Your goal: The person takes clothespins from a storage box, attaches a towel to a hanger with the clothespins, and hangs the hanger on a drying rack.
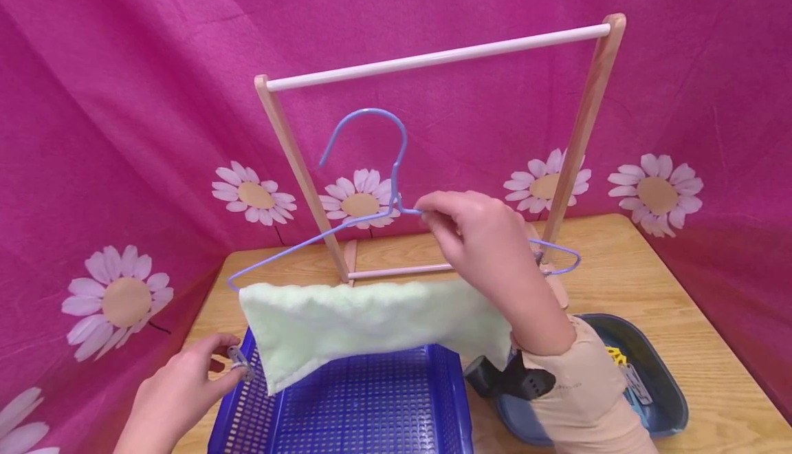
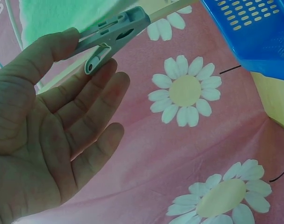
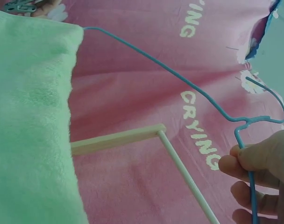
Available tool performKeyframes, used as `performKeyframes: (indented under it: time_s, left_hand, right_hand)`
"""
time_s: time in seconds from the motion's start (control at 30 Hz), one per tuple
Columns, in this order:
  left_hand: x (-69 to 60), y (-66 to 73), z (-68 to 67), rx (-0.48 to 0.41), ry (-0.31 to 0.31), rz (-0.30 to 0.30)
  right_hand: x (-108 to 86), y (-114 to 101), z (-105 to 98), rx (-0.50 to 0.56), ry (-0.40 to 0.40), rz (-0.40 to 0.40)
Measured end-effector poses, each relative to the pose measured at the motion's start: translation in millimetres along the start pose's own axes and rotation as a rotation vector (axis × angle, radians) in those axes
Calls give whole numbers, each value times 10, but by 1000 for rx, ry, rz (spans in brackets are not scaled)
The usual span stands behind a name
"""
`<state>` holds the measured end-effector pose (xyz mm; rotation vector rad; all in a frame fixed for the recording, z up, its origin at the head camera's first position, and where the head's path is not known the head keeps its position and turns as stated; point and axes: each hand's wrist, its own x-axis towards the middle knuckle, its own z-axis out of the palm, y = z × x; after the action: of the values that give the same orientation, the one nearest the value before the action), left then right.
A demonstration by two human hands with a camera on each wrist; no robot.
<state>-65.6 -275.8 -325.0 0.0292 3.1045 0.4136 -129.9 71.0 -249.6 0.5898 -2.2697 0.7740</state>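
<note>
A blue wire hanger [image 1: 309, 239] is held up by my right hand [image 1: 489, 247], whose thumb and fingers pinch its shoulder just right of the hook. Over the hanger's lower bar drapes a pale green cloth [image 1: 371, 316], its lower edge above a blue basket. In the right wrist view the cloth [image 3: 34, 116] fills the left side. My left hand [image 1: 185, 378], left of the cloth, pinches a grey clothespin [image 1: 240, 361] between thumb and fingers. The left wrist view shows this clothespin [image 2: 116, 37] close to the cloth. A small clip on the hanger's right end is partly hidden by my right arm.
A blue perforated basket [image 1: 371, 406] stands at the table's front. Behind the hanger rises a wooden rack with a white top rail [image 1: 439, 58]. At right, a dark tub [image 1: 671, 399] holds yellow, grey and light blue clothespins. Pink flowered fabric surrounds the wooden table [image 1: 680, 323].
</note>
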Motion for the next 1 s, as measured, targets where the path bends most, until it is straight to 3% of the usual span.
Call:
performKeyframes:
  time_s: [0.33, 0.57, 1.0]
  left_hand:
    - [30, 73, -63, 1, -23, -9]
    - [27, 169, -87, 0, 60, 43]
    - [98, 353, -171, 11, 141, 110]
  right_hand:
    - [-59, 89, -72, -16, -33, 33]
    - [-102, 119, -90, -7, -26, 30]
    - [-132, 145, -112, -8, -54, 47]
